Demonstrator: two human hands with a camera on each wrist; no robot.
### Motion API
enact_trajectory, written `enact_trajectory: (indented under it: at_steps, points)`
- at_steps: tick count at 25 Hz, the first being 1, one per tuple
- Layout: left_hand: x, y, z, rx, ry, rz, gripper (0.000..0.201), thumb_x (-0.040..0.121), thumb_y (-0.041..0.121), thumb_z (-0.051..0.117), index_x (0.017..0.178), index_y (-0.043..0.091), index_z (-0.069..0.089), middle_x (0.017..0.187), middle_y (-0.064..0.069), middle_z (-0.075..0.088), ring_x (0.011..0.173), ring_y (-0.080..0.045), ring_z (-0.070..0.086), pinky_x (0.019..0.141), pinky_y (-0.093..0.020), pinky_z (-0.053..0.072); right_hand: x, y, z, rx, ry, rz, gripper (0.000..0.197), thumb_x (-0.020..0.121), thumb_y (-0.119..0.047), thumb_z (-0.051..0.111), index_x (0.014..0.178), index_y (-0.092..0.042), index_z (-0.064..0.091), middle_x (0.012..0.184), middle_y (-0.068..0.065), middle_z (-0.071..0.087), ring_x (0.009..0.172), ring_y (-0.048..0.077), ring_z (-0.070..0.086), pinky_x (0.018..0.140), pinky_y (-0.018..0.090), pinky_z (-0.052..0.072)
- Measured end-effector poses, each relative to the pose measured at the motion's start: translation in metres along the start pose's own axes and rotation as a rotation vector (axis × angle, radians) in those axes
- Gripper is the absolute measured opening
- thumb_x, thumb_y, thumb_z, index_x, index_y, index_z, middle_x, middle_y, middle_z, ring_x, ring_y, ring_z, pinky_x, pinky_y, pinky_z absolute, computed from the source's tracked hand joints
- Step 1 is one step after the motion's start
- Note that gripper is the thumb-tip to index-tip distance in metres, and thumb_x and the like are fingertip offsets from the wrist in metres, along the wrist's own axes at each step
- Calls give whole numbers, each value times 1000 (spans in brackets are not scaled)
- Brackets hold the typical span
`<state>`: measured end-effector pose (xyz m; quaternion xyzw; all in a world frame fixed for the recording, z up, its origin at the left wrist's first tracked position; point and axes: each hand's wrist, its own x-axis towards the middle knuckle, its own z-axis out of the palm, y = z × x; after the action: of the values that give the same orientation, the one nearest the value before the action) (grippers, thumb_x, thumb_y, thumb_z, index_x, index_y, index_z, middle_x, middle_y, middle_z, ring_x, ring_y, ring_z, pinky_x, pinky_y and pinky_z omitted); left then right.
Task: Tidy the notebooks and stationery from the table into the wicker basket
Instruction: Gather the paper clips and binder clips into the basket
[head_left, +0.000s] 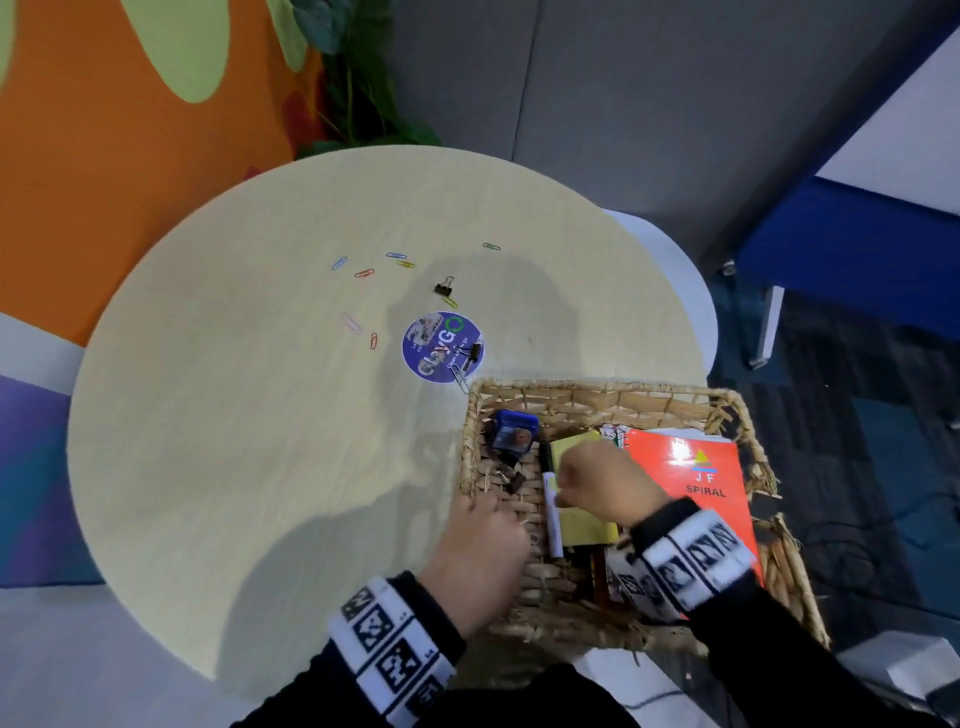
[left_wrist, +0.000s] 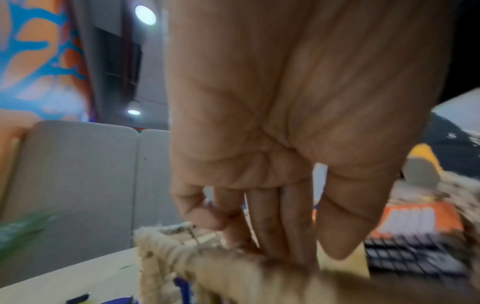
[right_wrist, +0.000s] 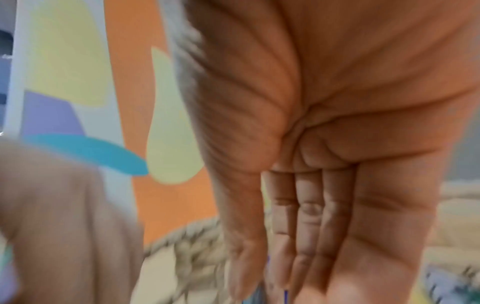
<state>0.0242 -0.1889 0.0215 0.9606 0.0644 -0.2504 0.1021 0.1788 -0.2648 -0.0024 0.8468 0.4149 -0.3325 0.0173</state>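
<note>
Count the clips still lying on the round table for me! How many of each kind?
Paper clips: 9
Binder clips: 2
Total: 11
</note>
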Motion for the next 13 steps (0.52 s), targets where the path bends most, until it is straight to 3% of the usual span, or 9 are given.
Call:
enact_trajectory:
  at_steps: [3,6,8,10,13]
  points:
    - [14,12,8,157,-157,-20,20,93,18,50,99,8,67,106,-10,67,112,-28,44,100,-47,30,-47,19,-17,219,192,29,7,76,-23,73,80,-23,67,78,-5,66,77,16,61,66,26,43]
    - [29,17,17,274,-289,-7,29,97,25,44,104,10,67,112,-8,67,119,-29,40,106,-47,23,-94,21,-21,324,268,6,32,73,-23,76,64,-41,52,59,-13,63,60,4,60,58,16,42]
    - [35,16,20,307,-323,11,32,98,27,42,106,8,66,115,-9,66,122,-29,39,108,-48,20,-108,22,-20,379,295,-11,29,71,-24,77,65,-42,56,73,-32,64,71,-2,63,63,14,45]
    - [39,13,18,261,-259,45,29,97,23,43,101,8,68,109,-10,67,117,-29,44,104,-48,25,-109,21,-19,429,316,-27,30,70,-22,79,65,-43,58,71,-43,59,73,-9,63,63,5,44]
    - [34,-9,-2,-29,68,67,23,93,20,45,98,11,66,102,-8,68,102,-27,54,95,-45,37,-94,18,-27,438,317,-31,34,71,-20,79,64,-45,57,71,-44,59,70,-12,62,62,0,44]
